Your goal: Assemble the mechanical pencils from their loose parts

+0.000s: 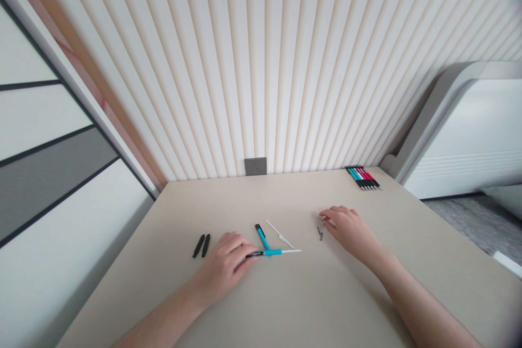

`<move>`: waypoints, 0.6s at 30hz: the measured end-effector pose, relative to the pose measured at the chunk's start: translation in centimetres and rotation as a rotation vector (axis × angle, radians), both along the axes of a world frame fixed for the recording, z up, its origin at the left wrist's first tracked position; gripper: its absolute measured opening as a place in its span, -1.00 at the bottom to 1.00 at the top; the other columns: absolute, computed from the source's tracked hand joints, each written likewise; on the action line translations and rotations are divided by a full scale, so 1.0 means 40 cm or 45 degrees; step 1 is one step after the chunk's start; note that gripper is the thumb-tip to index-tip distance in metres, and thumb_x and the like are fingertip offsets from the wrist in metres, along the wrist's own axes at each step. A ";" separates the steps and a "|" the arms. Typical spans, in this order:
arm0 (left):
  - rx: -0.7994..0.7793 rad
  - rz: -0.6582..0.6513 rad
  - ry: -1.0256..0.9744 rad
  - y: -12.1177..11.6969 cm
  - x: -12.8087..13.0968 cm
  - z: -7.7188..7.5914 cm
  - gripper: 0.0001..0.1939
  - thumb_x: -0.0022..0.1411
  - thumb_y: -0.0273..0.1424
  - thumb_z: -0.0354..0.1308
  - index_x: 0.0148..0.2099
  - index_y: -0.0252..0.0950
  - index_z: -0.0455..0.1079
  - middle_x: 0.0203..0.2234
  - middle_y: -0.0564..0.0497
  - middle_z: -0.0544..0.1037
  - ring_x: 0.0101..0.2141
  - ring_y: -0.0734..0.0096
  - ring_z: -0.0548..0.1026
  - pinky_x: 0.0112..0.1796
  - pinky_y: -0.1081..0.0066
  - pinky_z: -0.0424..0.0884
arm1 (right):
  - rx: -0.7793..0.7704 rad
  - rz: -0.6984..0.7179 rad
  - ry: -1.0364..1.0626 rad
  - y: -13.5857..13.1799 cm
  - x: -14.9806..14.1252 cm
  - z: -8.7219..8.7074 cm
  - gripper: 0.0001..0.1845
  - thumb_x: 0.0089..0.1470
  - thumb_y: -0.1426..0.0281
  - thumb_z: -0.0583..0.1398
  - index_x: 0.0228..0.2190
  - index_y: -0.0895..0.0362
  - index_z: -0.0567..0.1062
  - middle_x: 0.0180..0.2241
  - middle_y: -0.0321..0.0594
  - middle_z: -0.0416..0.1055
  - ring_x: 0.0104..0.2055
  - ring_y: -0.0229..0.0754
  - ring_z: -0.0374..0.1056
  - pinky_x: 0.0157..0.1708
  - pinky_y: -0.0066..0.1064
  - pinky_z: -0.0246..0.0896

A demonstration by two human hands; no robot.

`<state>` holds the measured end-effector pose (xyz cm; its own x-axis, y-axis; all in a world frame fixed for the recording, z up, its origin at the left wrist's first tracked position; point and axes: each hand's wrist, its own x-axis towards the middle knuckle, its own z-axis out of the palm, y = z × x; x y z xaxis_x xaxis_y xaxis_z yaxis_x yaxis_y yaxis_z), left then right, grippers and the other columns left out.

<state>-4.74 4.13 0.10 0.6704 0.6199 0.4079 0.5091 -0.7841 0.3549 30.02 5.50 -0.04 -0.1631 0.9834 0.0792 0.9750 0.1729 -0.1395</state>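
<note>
My left hand [229, 255] is closed around the black end of a teal pen barrel [273, 253], which lies sideways with a white refill [291, 251] sticking out to the right. Behind it rests a second teal pen barrel [262, 237] with a black clip end. A loose white refill [279, 235] lies slanted beside that barrel. To the right, my right hand [341, 223] has thumb and fingers pinched together at the tabletop, on something small that I cannot make out. Small grey metallic parts [320, 234] lie just below those fingertips.
Two black grip sleeves [202, 246] lie left of my left hand. At the table's [204, 201] back right corner is a row of several teal and red pens [362, 178]. Behind the table stands a ribbed wall with a dark socket [255, 166]; a grey bed [468, 130] is at right.
</note>
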 end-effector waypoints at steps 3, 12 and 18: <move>0.026 -0.113 0.039 -0.006 0.002 0.002 -0.86 0.36 -0.45 0.07 -0.10 -0.26 0.44 -0.34 -0.03 0.50 -0.29 0.32 0.42 -0.19 0.30 0.34 | -0.001 0.006 -0.019 -0.001 0.011 -0.008 -0.75 0.18 0.44 0.12 -0.15 0.06 0.55 -0.20 -0.11 0.53 -0.10 -0.02 0.41 -0.16 -0.24 0.17; 0.150 -0.309 0.219 -0.031 0.016 0.010 -0.82 0.38 -0.36 0.03 -0.14 -0.25 0.46 -0.44 -0.02 0.52 -0.34 0.34 0.44 -0.21 0.31 0.32 | 0.270 0.351 0.315 -0.013 -0.105 0.032 -0.70 0.29 0.42 0.00 -0.14 0.07 0.52 -0.17 -0.09 0.50 -0.14 -0.08 0.39 -0.14 -0.22 0.25; 0.190 -0.311 0.232 -0.028 0.013 -0.011 -0.79 0.37 -0.38 0.01 -0.15 -0.23 0.48 -0.41 -0.01 0.54 -0.31 0.29 0.46 -0.18 0.28 0.36 | 0.228 1.067 0.148 0.018 -0.383 0.098 -0.87 0.24 0.45 0.14 -0.25 0.11 0.52 -0.22 -0.16 0.49 -0.14 -0.13 0.34 -0.14 -0.31 0.18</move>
<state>-4.23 3.02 -0.33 0.8620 0.3742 0.3419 0.3440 -0.9273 0.1477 14.68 6.24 3.86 -0.8101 0.5135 0.2829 0.4973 0.8574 -0.1324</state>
